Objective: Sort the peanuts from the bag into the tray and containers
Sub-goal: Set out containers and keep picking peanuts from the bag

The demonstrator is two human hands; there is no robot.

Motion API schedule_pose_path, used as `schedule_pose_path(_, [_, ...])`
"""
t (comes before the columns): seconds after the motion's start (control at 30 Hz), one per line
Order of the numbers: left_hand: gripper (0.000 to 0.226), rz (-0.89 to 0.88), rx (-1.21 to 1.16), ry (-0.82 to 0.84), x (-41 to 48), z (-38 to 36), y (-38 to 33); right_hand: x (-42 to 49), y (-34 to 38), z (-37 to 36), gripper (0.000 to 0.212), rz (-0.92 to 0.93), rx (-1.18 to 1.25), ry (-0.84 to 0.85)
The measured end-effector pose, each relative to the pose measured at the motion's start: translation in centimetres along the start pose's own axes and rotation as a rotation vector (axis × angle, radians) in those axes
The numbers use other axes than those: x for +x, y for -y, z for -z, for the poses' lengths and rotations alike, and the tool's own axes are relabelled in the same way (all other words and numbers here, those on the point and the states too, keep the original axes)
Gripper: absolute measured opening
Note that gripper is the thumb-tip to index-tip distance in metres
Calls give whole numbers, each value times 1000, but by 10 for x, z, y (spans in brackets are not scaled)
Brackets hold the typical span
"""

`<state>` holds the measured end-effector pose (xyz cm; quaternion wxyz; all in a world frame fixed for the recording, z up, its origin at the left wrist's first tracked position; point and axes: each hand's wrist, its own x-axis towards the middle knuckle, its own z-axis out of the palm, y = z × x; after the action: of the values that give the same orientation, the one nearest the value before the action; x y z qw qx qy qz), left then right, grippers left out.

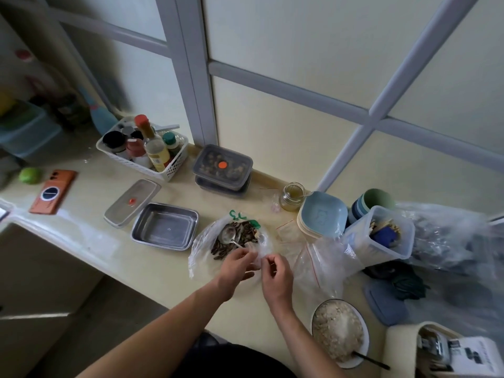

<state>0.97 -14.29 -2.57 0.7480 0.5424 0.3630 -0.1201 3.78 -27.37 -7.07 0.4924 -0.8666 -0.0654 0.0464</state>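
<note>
Found fingers (246,254) of the left hand (236,266) curled and pinched on the clear film at the near mouth of the bag (200,251); could not separate film from spoon handle at that spot. Found fingers (269,261) of the right hand (276,274) likewise curled, pinching the same rim just beside the left, nearly in contact with it. Noted a metal spoon (227,232) lying inside the bag, handle toward the hands, on a heap of dark elongate pieces, taken for the peanuts (242,230). Saw none outside the bag, itself slumped on the bench (92,203). Just left of the bag: steel tray (166,225), uncovered, nothing in it; lid (131,203) flat beside. Behind: two stacked containers (222,165), lids on. Judged step as spreading the bag mouth, ahead of any transfer; sorting not yet begun. Judged next move to call for one hand holding the rim wide, the other taking the spoon by its handle and carrying a scoop leftward to the tray. Flagged slack film as a likely spill risk.
</note>
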Motion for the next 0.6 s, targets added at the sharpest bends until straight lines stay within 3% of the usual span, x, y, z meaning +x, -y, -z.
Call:
schedule_pose_path(0.17, [3,-2,-16,-157,-3,14,4,-8,4,-7,20,-5,-45,-16])
schedule_pose_path(0.37, [8,-18,-2,-82,-11,24,5,-14,13,-13,3,-58,-2,79])
schedule_pose_path(0.47, [15,-24,9,-86,-13,29,7,-16,14,-13,11,-47,10,186])
schedule_pose_path(0.6, [15,4,5,-42,-15,38,11,-18,14,-14,16,-73,-17,170])
